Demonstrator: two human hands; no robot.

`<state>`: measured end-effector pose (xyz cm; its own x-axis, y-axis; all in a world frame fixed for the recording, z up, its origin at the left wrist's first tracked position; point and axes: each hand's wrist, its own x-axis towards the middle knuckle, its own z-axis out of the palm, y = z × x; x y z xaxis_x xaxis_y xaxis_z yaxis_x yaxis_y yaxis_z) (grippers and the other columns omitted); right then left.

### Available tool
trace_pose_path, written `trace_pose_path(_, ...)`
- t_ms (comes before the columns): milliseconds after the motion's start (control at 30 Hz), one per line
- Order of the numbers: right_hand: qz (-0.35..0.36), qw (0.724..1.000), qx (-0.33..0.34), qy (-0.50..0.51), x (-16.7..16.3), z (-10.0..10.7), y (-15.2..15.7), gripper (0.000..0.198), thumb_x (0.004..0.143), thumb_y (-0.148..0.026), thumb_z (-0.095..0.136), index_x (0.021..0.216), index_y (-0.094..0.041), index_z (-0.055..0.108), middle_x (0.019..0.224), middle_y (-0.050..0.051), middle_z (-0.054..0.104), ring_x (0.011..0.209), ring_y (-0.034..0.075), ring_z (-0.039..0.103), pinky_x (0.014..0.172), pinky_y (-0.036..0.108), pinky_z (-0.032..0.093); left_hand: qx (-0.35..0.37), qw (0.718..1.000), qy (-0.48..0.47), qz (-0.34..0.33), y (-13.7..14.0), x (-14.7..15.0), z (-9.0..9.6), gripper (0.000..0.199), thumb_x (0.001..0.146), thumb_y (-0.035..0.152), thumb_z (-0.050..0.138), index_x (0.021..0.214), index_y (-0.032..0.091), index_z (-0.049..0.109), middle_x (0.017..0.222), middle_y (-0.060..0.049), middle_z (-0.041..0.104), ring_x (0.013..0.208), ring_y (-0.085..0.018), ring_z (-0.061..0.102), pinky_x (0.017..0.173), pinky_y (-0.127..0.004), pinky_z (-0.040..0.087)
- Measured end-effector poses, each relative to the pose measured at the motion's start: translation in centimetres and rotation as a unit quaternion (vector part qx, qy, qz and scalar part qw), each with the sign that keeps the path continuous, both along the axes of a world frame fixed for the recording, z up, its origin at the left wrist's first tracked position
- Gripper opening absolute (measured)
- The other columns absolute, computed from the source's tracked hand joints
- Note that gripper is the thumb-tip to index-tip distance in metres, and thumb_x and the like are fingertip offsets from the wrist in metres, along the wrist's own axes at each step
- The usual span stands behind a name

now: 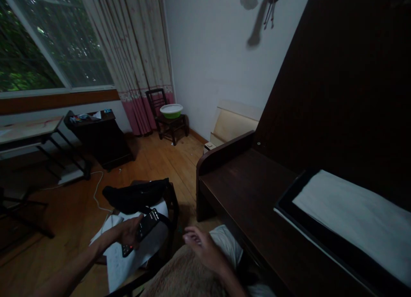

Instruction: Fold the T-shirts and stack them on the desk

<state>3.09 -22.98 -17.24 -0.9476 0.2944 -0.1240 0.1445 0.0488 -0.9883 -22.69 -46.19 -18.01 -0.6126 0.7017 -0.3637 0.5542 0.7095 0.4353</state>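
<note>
My left hand (pixel 130 232) grips a dark phone (pixel 148 224) with a lit screen. Beneath it lie white papers (pixel 138 260) with faint writing, spread over a chair in front of me on the left. A black bag (pixel 136 195) rests on the same chair, just beyond the phone. My right hand (pixel 203 246) hovers over my lap near a brown fuzzy cloth (pixel 183 273), its fingers loosely curled and apart, with nothing visible in them.
On the right stands a dark wooden desk (pixel 237 181) bearing a black flat pad with a white cloth (pixel 356 215). A green basin (pixel 171 111) sits on a chair (pixel 171 122) by the curtain. A white cable (pixel 98 188) crosses the wooden floor; a small table (pixel 32 128) is at left.
</note>
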Motion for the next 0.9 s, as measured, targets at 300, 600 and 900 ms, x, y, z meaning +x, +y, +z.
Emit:
trace_pose_path(300,-0.065,0.949,-0.293,-0.101,-9.4,-4.4,-5.0,0.070,0.074,-0.072,0.053,0.124,-0.025,0.037,0.099,0.005,0.064,0.056,0.012,0.062,0.049,0.025,0.049,-0.024,0.999,0.031,-0.005,5.6,6.5,1.8,0.061,0.056,0.044,0.070,0.105,0.018,0.045,0.097,-0.014,0.069,0.086,-0.032,0.066,0.070,-0.036,0.046)
trace_pose_path(600,-0.195,0.952,-0.200,-0.128,-9.4,-4.4,-3.3,0.051,0.084,-0.065,0.052,0.113,-0.024,0.048,0.086,0.002,0.060,0.063,0.016,0.061,0.043,0.021,0.045,0.097,0.983,-0.151,0.040,6.8,7.1,0.6,0.062,0.062,0.054,0.071,0.107,0.019,0.046,0.100,-0.011,0.069,0.094,-0.030,0.065,0.080,-0.037,0.048)
trace_pose_path(900,-0.151,0.932,-0.282,-0.170,-9.2,-2.7,-1.9,0.050,0.093,-0.055,0.038,0.127,-0.019,0.041,0.110,0.011,0.058,0.050,0.013,0.062,0.040,0.027,0.050,0.246,0.831,-0.456,0.201,6.6,7.3,-1.3,0.050,0.060,0.046,0.070,0.100,0.022,0.054,0.091,-0.006,0.068,0.082,-0.026,0.068,0.078,-0.039,0.051)
